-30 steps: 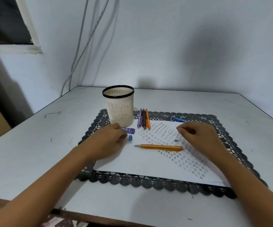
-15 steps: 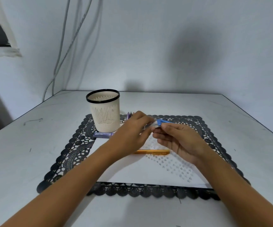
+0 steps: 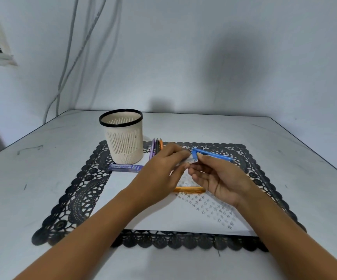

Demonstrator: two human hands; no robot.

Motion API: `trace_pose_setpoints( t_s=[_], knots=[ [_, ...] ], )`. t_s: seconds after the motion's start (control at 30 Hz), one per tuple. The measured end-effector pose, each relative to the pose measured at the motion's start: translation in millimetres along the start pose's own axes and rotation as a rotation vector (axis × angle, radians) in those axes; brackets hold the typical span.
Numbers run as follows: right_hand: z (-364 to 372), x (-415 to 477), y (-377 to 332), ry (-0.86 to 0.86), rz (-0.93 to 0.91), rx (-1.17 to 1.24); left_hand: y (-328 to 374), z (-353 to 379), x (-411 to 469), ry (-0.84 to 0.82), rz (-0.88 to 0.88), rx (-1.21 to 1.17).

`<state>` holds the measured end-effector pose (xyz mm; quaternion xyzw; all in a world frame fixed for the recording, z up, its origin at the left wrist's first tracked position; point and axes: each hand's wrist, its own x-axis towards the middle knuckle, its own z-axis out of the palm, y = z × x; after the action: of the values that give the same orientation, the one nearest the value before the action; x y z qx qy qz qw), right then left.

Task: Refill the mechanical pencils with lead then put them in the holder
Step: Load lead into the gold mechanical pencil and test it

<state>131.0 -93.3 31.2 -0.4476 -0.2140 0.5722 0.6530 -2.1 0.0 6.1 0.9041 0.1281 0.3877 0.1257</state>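
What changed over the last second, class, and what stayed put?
Both hands left the mat: the right hand picked up the blue pencil and the left hand pinches its end. The holder, orange pencil and three lined-up pencils stayed put.

Pale grey table (image 3: 285, 158), scuffed with dark marks toward 9 o'clock, carries one black lace mat (image 3: 78, 199) laid flat at centre, scalloped border running to 6 o'clock.
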Motion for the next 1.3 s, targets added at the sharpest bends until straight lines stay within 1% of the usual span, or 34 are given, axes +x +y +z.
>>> trace_pose_setpoints(
  t_s=[0.1, 0.2, 0.27, 0.43, 0.53, 0.67, 0.83, 1.0, 1.17, 1.3],
  knots=[
    [-1, 1, 2, 0.012, -0.028, -0.135, -3, -3, -3, -0.035, 0.019, 0.041],
    [-2, 0, 3, 0.057, -0.064, -0.343, -6, -5, -7, -0.061, 0.043, 0.159],
    [-1, -1, 3, 0.080, -0.047, -0.401, -6, -6, -9, -0.067, 0.074, 0.237],
    [-2, -2, 4, 0.081, 0.039, -0.377, -11, -4, -8, -0.061, 0.226, 0.425],
    [-2, -3, 4, 0.061, 0.083, -0.331, -15, -5, -7, -0.047, 0.310, 0.495],
    [-2, -3, 4, 0.031, 0.126, -0.265, -16, -8, -6, -0.060, 0.362, 0.542],
    [-3, -3, 4, 0.000, 0.152, -0.238, -14, -11, -6, -0.090, 0.356, 0.532],
    [-4, -3, 4, -0.009, 0.130, -0.253, -13, -9, -8, -0.075, 0.270, 0.457],
    [-2, -6, 2, 0.044, 0.058, -0.400, -7, -6, -10, -0.050, 0.191, 0.425],
    [-1, -7, 3, 0.081, -0.013, -0.538, -6, -5, -11, -0.066, 0.140, 0.383]
  ],
)
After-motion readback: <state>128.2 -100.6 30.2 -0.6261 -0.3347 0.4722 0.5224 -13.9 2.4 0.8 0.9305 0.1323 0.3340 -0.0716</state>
